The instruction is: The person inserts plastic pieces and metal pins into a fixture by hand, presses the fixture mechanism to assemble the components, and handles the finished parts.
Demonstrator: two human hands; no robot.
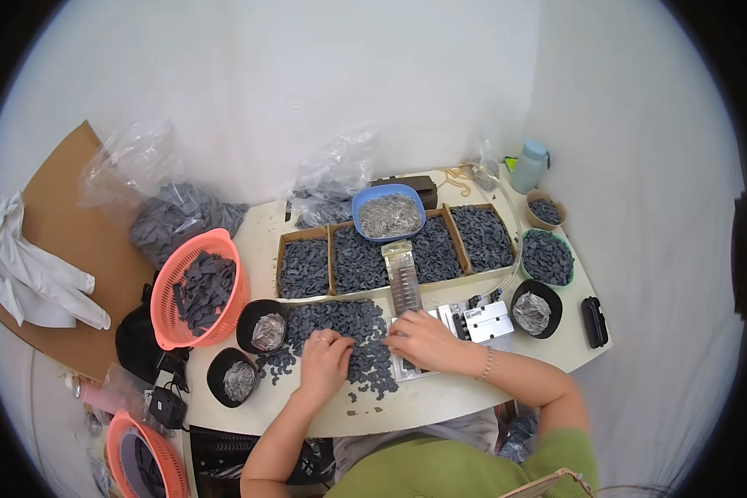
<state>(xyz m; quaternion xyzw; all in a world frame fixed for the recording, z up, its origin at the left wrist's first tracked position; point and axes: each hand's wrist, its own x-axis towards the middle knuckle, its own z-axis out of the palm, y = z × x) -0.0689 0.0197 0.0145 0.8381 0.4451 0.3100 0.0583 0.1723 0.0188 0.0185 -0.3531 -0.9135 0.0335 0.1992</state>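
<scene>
My left hand [324, 365] is over a loose pile of small dark grey pieces [332, 316] on the table, its fingertips pinched together. Whatever may be between them is too small to make out. To its right, my right hand [426, 341] rests over a metal fixture [412, 375], with thumb and fingers drawn together at the fixture's left edge. Its grip is hidden too. Just beyond the right hand lies a clear-topped strip holding a row of thin metal parts [403, 282]. Silver cylinder blocks [488, 322] adjoin the fixture on the right.
Behind the pile stand cardboard trays [330, 261] of grey pieces, and a blue tray [355, 217] of metal pins. Black bowls [249, 325] sit left, another black bowl [554, 319] right. A coral basket [242, 290] stands at the left edge; a blue bottle [529, 168] is at back right.
</scene>
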